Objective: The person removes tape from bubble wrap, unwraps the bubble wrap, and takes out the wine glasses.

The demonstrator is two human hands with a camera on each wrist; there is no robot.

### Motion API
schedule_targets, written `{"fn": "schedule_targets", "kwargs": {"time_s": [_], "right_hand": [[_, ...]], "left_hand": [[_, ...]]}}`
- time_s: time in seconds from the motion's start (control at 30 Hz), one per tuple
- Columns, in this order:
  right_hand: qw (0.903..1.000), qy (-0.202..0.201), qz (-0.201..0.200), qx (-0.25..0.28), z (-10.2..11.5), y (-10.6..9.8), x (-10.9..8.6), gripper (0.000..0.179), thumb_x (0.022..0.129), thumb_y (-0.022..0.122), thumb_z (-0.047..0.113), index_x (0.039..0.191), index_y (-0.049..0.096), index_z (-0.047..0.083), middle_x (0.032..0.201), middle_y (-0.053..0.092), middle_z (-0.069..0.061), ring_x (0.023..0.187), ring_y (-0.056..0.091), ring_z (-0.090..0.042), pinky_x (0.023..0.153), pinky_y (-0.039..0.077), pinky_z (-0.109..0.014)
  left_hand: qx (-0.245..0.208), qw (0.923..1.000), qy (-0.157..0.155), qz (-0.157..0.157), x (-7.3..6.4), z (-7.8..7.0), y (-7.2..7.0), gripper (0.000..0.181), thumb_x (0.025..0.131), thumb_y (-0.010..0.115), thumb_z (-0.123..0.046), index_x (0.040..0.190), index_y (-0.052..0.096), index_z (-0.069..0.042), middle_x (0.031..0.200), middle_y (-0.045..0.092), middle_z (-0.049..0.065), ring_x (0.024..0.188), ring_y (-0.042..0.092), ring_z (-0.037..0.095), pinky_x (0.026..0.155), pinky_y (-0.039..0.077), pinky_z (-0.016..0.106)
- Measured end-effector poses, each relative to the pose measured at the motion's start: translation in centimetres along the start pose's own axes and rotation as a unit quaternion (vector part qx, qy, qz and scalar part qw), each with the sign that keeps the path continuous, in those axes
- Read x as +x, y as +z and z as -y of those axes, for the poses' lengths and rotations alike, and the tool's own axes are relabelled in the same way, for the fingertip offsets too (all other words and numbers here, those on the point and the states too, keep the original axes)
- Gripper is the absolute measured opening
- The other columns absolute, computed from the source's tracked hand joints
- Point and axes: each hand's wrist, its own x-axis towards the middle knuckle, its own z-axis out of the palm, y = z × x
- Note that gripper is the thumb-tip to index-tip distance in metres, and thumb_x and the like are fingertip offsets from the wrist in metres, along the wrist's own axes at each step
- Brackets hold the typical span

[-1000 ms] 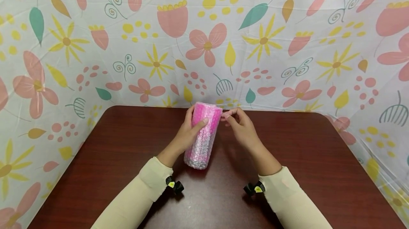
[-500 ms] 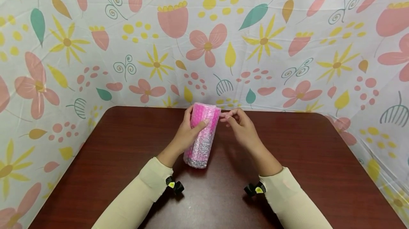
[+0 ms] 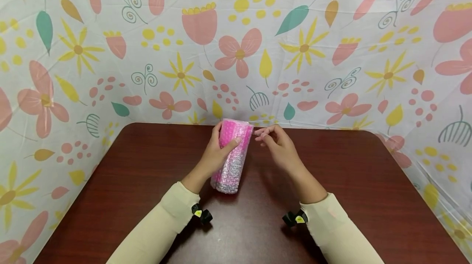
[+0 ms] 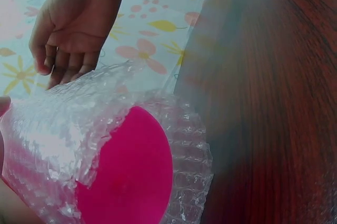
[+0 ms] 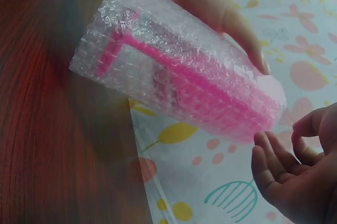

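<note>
Pink bubble-wrapped package (image 3: 233, 163) has shifted slightly left over the brown worktop (image 3: 140, 174), before flowered cloth (image 3: 317, 77); left hand (image 3: 215, 152) grips it, right hand's (image 3: 282, 149) hold unclear.

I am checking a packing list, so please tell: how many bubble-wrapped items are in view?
1: the pink bubble-wrapped item, held tilted in the left hand, beside the right hand.

The sleeves (image 3: 156, 225) are long, plain and cream-coloured. A black device (image 3: 207, 216) with a bright yellow marking (image 3: 198, 213) sits at each cuff (image 3: 179, 202).
</note>
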Motion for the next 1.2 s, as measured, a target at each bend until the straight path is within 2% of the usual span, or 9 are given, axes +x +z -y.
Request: {"fn": "schedule_targets", "kwargs": {"time_s": [0.3, 0.6, 0.7, 0.83, 0.93, 1.03, 1.2], "right_hand": [[0.9989, -0.039, -0.005, 0.025, 0.03, 0.14, -0.2, 0.015, 0.105, 0.052, 0.008, 0.102, 0.049, -0.006, 0.121, 0.07, -0.026, 0.094, 0.072, -0.011, 0.084, 0.059, -0.031], [0.9986, -0.044, -0.005, 0.028, -0.01, 0.15, -0.14, 0.015, 0.104, 0.053, 0.007, 0.101, 0.048, -0.007, 0.12, 0.07, -0.026, 0.089, 0.072, -0.009, 0.086, 0.06, -0.033], [0.9986, -0.043, -0.003, 0.031, -0.12, 0.11, -0.14, 0.016, 0.104, 0.053, 0.007, 0.101, 0.047, -0.008, 0.12, 0.07, -0.028, 0.087, 0.072, -0.008, 0.084, 0.06, -0.027], [0.9983, -0.048, -0.005, 0.033, -0.13, 0.07, -0.22, 0.015, 0.104, 0.053, 0.006, 0.101, 0.047, -0.007, 0.118, 0.07, -0.029, 0.085, 0.071, -0.014, 0.081, 0.058, -0.02], [0.9981, -0.054, -0.007, 0.029, -0.09, 0.05, -0.25, 0.015, 0.104, 0.053, 0.007, 0.101, 0.048, -0.007, 0.116, 0.07, -0.029, 0.084, 0.07, -0.017, 0.081, 0.058, -0.021], [0.9981, -0.055, -0.011, 0.025, -0.09, 0.04, -0.29, 0.014, 0.103, 0.054, 0.007, 0.1, 0.05, -0.006, 0.114, 0.071, -0.028, 0.083, 0.069, -0.015, 0.081, 0.058, -0.023], [0.9984, -0.049, -0.013, 0.026, -0.02, 0.08, -0.36, 0.015, 0.103, 0.057, 0.01, 0.103, 0.054, -0.005, 0.111, 0.07, -0.026, 0.081, 0.066, -0.013, 0.078, 0.057, -0.021]], "left_hand": [[0.024, 0.9996, 0.001, -0.014, 0.03, -0.26, 0.01, 0.086, 0.092, 0.069, -0.049, 0.158, 0.018, -0.03, 0.155, 0.038, 0.007, 0.126, 0.055, 0.029, 0.101, 0.051, 0.048], [0.05, 0.9984, 0.001, -0.026, 0.05, -0.21, -0.02, 0.088, 0.091, 0.069, -0.05, 0.159, 0.019, -0.027, 0.159, 0.035, 0.006, 0.134, 0.049, 0.029, 0.11, 0.045, 0.05], [0.054, 0.9982, 0.001, -0.027, 0.04, -0.19, -0.05, 0.088, 0.09, 0.069, -0.051, 0.159, 0.019, -0.027, 0.159, 0.035, 0.006, 0.135, 0.048, 0.029, 0.111, 0.043, 0.05], [0.05, 0.9985, 0.003, -0.023, -0.01, -0.21, 0.0, 0.088, 0.09, 0.069, -0.05, 0.159, 0.02, -0.028, 0.157, 0.037, 0.007, 0.131, 0.051, 0.031, 0.107, 0.047, 0.05], [0.045, 0.9988, 0.002, -0.02, -0.05, -0.16, 0.1, 0.086, 0.09, 0.069, -0.051, 0.158, 0.02, -0.029, 0.155, 0.039, 0.007, 0.126, 0.055, 0.031, 0.101, 0.051, 0.05], [0.043, 0.9989, 0.001, -0.016, -0.12, -0.1, 0.23, 0.086, 0.09, 0.069, -0.052, 0.158, 0.02, -0.031, 0.153, 0.041, 0.007, 0.123, 0.057, 0.031, 0.097, 0.053, 0.049], [0.047, 0.9988, 0.003, -0.015, -0.23, -0.1, 0.42, 0.087, 0.09, 0.07, -0.051, 0.159, 0.019, -0.032, 0.155, 0.039, 0.008, 0.124, 0.056, 0.031, 0.099, 0.053, 0.049]]}}
